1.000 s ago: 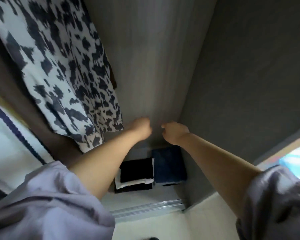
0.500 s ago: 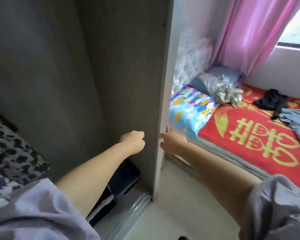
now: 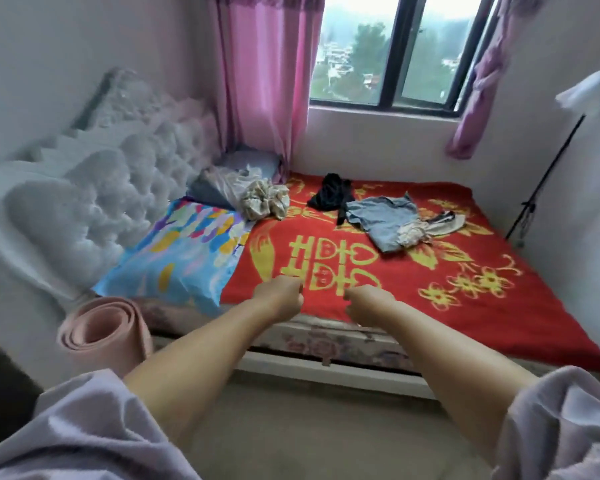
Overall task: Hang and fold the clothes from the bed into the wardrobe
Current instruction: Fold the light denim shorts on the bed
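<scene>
A bed with a red and yellow blanket (image 3: 395,299) fills the middle of the view. On it lie a black garment (image 3: 329,195), a light blue denim garment (image 3: 381,220), a small cream and dark piece (image 3: 430,226) and a crumpled beige cloth (image 3: 265,202). My left hand (image 3: 281,299) and my right hand (image 3: 368,306) are stretched out in front of me over the near edge of the bed. Both have curled fingers and hold nothing. The wardrobe is out of view.
A colourful pillow (image 3: 181,258) and a grey pillow (image 3: 222,185) lie by the tufted white headboard (image 3: 84,202). A rolled pink mat (image 3: 104,334) leans at the bed's left corner. A black stand (image 3: 541,188) rises at the right wall. Pink curtains (image 3: 264,81) frame the window.
The view has swung right from the wardrobe interior to the bed. Both hands stay out in front, curled and holding nothing.
</scene>
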`<state>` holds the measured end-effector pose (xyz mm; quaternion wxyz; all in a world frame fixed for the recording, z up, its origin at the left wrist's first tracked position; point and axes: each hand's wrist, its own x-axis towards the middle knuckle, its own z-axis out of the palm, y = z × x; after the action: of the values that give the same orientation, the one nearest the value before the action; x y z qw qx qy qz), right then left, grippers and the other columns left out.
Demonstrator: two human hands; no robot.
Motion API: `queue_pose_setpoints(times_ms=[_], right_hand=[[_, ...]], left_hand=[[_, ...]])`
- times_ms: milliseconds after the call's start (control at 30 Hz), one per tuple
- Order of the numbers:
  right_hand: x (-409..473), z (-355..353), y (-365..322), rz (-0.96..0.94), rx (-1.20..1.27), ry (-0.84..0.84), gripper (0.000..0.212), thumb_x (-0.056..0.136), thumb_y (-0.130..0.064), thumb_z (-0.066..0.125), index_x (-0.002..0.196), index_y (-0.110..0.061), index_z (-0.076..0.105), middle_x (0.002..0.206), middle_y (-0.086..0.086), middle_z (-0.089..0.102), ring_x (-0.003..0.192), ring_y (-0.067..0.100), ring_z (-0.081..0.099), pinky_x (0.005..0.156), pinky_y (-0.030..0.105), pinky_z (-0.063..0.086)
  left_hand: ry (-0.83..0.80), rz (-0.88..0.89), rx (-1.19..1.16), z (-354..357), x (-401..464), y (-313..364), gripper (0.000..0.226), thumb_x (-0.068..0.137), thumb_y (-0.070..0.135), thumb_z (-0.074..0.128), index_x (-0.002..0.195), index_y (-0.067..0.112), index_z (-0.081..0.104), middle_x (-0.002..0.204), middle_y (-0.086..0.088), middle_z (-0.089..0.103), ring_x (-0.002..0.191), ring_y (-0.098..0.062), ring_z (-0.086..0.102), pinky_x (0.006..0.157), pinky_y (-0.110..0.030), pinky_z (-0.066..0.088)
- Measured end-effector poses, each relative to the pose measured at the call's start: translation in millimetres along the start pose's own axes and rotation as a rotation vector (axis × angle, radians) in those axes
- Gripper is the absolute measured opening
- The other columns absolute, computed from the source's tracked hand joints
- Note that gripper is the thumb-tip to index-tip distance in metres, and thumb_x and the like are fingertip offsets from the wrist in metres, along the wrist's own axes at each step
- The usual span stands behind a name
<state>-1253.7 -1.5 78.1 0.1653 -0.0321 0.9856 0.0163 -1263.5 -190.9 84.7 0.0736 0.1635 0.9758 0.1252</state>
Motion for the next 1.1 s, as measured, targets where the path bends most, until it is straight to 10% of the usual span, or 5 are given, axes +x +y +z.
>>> queue_pose_setpoints(times_ms=[467, 1100], right_hand=[[143.7, 4.8, 164.8, 0.1, 0.092, -0.112, 0.037, 0.099, -0.027, 0.038, 0.132, -0.016, 0.05, 0.131, 0.005, 0.055, 0.112, 0.026, 0.055, 0.084, 0.036, 0.05], [365.7, 45.1, 366.1, 0.401, 0.303, -0.297, 0.038, 0.095, -0.025, 0.041, 0.131, -0.018, 0.053, 0.134, 0.008, 0.054, 0.12, 0.027, 0.054, 0.094, 0.032, 0.045]], left_hand=[[-0.148, 0.079, 0.027, 45.6, 218.0, 75.2, 0.029, 0.098, 0.023, 0.039, 0.116, 0.011, 0.058, 0.108, -0.006, 0.063, 0.081, -0.025, 0.059, 0.058, -0.03, 0.043], [-0.42, 0.235, 0.155, 122.1, 561.0, 134.4, 0.033, 0.097, 0.022, 0.037, 0.121, 0.012, 0.058, 0.117, -0.006, 0.062, 0.102, -0.027, 0.06, 0.076, -0.035, 0.052]])
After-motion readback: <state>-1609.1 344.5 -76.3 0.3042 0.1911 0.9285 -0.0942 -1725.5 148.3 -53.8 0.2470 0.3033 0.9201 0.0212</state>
